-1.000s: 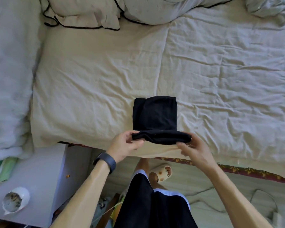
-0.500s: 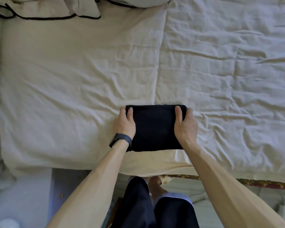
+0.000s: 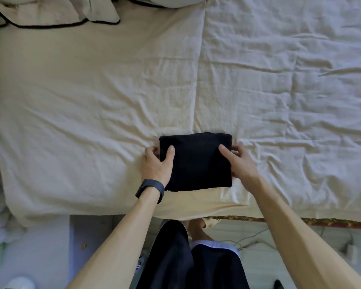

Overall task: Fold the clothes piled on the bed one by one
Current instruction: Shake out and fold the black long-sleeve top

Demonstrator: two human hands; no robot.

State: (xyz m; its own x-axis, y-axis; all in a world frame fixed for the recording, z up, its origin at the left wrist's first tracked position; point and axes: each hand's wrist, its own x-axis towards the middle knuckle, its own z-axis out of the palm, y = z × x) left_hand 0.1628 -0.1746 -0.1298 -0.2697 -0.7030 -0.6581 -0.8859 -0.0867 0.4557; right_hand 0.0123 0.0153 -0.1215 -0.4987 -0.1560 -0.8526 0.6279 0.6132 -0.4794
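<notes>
The black garment (image 3: 196,163) lies folded into a neat, thick rectangle just below the middle of the frame, close to the near edge of the bed. Its long axis runs left to right, parallel with that edge, and its short sides face the two hands. The cloth is matt, dark and soft-looking, with square corners and a slightly rounded far edge.

The left hand (image 3: 156,165) grips the left short side: the thumb lies on top of the cloth and the fingers curl at the edge. The right hand (image 3: 241,163) pinches the right short side, with one digit on top and the others bent beside the edge. A dark wristband (image 3: 150,189) sits on the left wrist.

The cream bed sheet (image 3: 92,122) under the garment is creased all over, with a long seam running up the middle. A pale pillow (image 3: 56,11) with black piping lies at the upper left. Black shorts (image 3: 175,263) with a pale hem fill the bottom centre, and a thin cable (image 3: 252,238) lies on the floor to their right.

Half a second ago both hands lay flat along the sides with straight fingers; now they curl round the edges. The garment has kept its place and shape.
</notes>
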